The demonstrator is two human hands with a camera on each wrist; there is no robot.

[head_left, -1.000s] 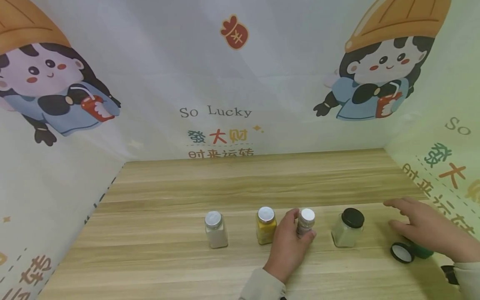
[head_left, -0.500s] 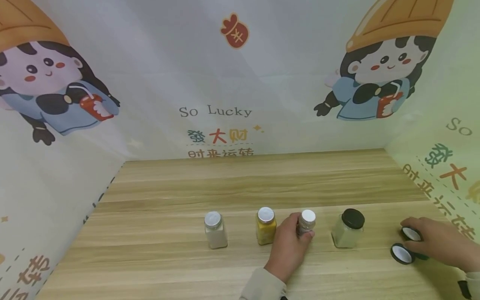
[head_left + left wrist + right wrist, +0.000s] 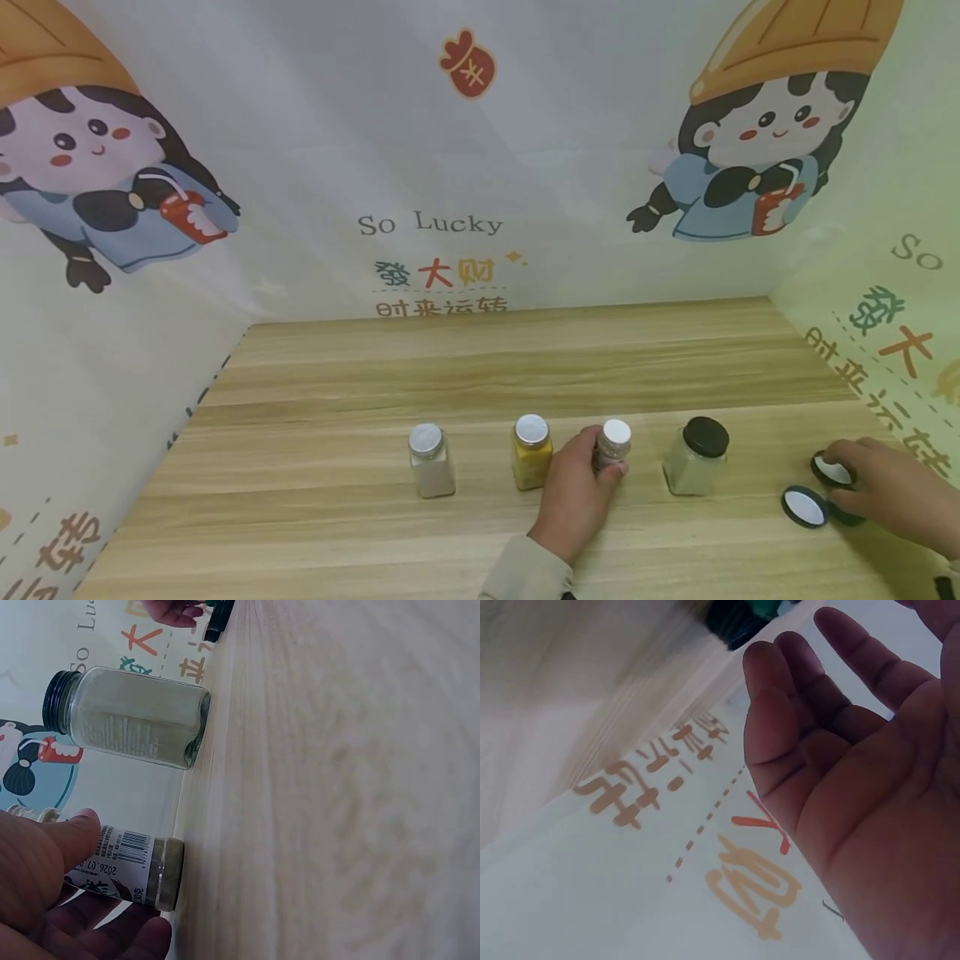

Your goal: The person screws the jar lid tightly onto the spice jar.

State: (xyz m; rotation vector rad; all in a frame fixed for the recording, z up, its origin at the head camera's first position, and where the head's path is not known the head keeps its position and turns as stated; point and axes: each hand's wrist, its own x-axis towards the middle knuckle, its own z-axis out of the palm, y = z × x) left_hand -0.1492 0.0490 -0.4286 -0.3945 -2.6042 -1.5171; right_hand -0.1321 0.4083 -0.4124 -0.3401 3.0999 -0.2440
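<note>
My left hand [image 3: 576, 498] grips a small spice jar [image 3: 611, 450] with a white cap, standing upright on the table. In the left wrist view, thumb and fingers curl round its printed label [image 3: 124, 859]. At the far right, my right hand [image 3: 892, 487] has index finger and thumb at the edge of a black lid [image 3: 831, 472], white inside facing up. Another black lid [image 3: 805, 507] lies beside it, also inside up. A dark green thing [image 3: 847, 512] shows partly under the right hand. The other right fingers are loosely bent in the right wrist view.
A silver-capped jar of pale powder [image 3: 432, 467] and a yellow jar [image 3: 532, 458] with a silver cap stand left of the left hand. A clear jar [image 3: 693, 467] with a black lid stands between the hands. Printed cloth walls [image 3: 570, 275] enclose the wooden table [image 3: 315, 467].
My right hand has come down onto a black lid, which came into view and shifted slightly right with the fingers. The left hand has stayed on the spice jar.
</note>
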